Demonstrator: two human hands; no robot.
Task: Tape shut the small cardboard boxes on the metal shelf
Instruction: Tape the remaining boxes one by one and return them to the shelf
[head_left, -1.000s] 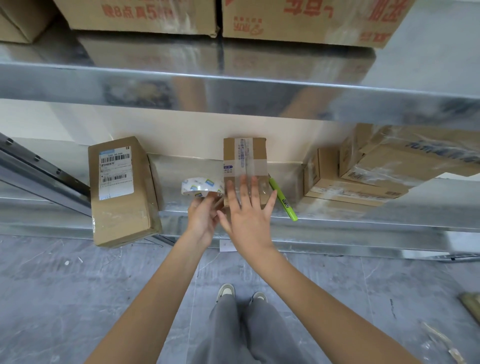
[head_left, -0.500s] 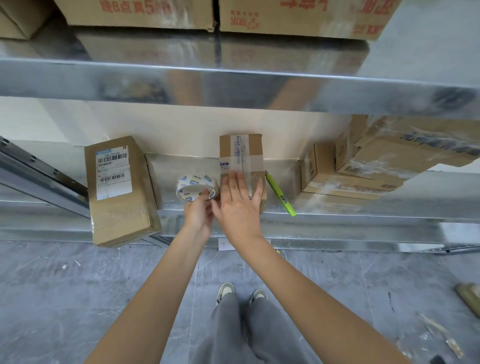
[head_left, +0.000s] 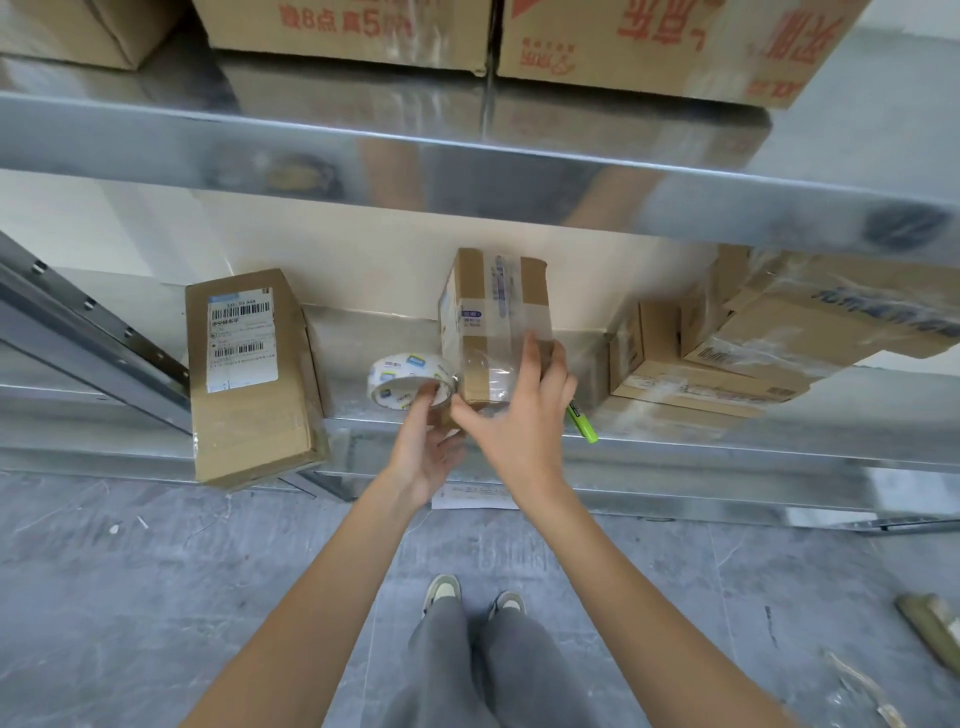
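Note:
A small cardboard box (head_left: 496, 306) stands on the metal shelf (head_left: 675, 447) at the middle, with clear tape running down its top and front. My right hand (head_left: 519, 415) grips the box's near right end, fingers curled around its side. My left hand (head_left: 426, 441) holds a roll of clear tape (head_left: 408, 382) just left of the box, fingers through the roll. A strip of tape seems to run from the roll to the box's near face.
A labelled cardboard box (head_left: 249, 374) overhangs the shelf edge at the left. Stacked taped boxes (head_left: 727, 353) sit at the right. A green marker (head_left: 582, 423) lies by the right hand. An upper shelf (head_left: 467, 156) with large cartons hangs above. Floor and my shoes lie below.
My right hand went from lying flat on the box's top to gripping its right side. The box has turned slightly. The tape roll stays beside it in my left hand.

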